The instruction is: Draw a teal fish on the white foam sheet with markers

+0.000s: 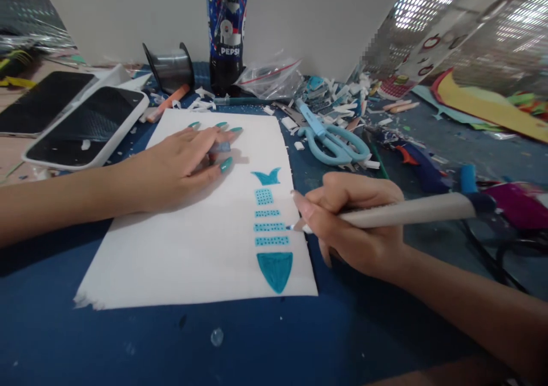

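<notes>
A white sheet of paper (184, 243) lies on the dark blue table. My left hand (180, 155) rests on its upper left part, fingers stretched out and thumb apart. Between thumb and forefinger shows a small grey-blue piece (222, 146); whether it is gripped I cannot tell. My right hand (359, 220) is closed around a marker (411, 210) with a pale barrel and a dark end. Its tip meets the right end of a dotted blue strip (269, 226). In line with it are other dotted strips, a dotted square (264, 197), a tail shape (268, 176) and a solid teal rounded point (275, 270).
Light blue scissors (334, 140) lie beyond the paper, beside white scraps (342, 97). A Pepsi bottle (229, 32), a clear plastic bag (274, 79) and a spool (169, 66) stand behind. Two phones (92, 126) lie at left. Dark cables (483, 254) lie at right.
</notes>
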`<control>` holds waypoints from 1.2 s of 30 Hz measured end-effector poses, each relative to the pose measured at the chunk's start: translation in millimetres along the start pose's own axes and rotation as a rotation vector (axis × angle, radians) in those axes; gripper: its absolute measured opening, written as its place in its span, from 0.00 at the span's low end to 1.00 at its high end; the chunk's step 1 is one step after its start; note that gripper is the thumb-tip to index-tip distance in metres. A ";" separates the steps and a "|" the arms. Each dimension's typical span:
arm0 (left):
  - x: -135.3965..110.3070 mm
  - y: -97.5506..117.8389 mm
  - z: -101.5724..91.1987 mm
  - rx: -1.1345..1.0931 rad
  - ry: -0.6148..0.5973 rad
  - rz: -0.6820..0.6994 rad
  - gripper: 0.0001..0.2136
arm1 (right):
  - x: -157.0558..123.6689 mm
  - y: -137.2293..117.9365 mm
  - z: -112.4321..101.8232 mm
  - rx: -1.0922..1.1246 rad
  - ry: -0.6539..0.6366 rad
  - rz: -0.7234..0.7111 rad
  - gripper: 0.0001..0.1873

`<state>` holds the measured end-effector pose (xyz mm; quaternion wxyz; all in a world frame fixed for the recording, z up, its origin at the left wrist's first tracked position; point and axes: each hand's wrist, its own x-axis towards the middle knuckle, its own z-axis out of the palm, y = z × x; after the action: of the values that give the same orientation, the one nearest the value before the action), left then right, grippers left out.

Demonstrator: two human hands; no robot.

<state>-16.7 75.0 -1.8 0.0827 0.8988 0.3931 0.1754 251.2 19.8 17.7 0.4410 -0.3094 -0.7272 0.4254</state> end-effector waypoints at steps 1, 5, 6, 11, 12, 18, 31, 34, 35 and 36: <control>-0.6 -0.3 -0.9 0.004 0.006 0.032 0.22 | 1.1 0.8 -0.2 0.033 0.055 0.026 0.23; -2.4 2.2 -5.2 0.017 0.050 0.183 0.18 | 6.4 6.9 -3.5 0.155 0.177 0.200 0.21; -2.5 3.7 -6.0 0.019 0.062 0.209 0.16 | 7.9 7.7 -4.7 0.178 0.202 0.215 0.21; -0.4 9.1 -5.4 0.012 0.131 0.353 0.14 | 12.1 1.2 -8.0 0.340 0.094 0.222 0.24; 0.3 9.1 -4.9 0.026 0.135 0.370 0.13 | 11.9 -0.4 -7.8 0.373 0.061 0.217 0.25; 1.7 7.6 -3.9 0.076 0.164 0.442 0.12 | 7.2 0.4 -3.4 0.356 0.125 0.123 0.14; 1.1 17.8 -10.1 0.053 0.211 0.531 0.15 | 2.8 1.2 -2.4 -0.041 -0.011 0.072 0.16; -0.7 25.8 -7.4 0.039 0.289 0.568 0.20 | 1.3 1.3 -6.4 -0.351 -0.018 -0.203 0.16; -1.5 28.9 -6.0 0.036 0.322 0.575 0.21 | 1.0 1.2 -7.8 -0.476 -0.009 -0.334 0.19; -2.4 32.2 -4.6 0.032 0.349 0.577 0.21 | 0.8 0.9 -9.1 -0.587 0.002 -0.461 0.23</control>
<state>1.9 51.5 11.0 -0.0530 0.9306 0.1335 0.3367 259.1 23.9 19.5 0.4186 -0.2511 -0.8683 0.0880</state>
